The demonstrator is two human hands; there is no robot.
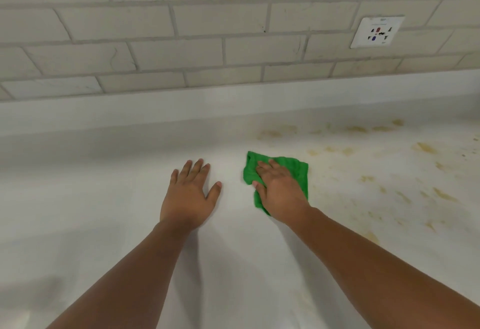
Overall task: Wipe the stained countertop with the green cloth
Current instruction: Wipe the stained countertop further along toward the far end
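Two hands flat on white table (104, 198). Left hand (188, 193) at centre frame, fingers straight and spread, holding nothing, resting on bare surface. Right hand (279, 191) presses green cloth (298, 170) down, fingers (265, 166) extended flat over it, not curled round it. Cloth sits just right of centre, at left edge of stained zone. Yellow-brown stains (426, 148) scattered across right side of frame, unwiped. Left side looks clean. Judgement: wiping early or midway; most of stained patch left.
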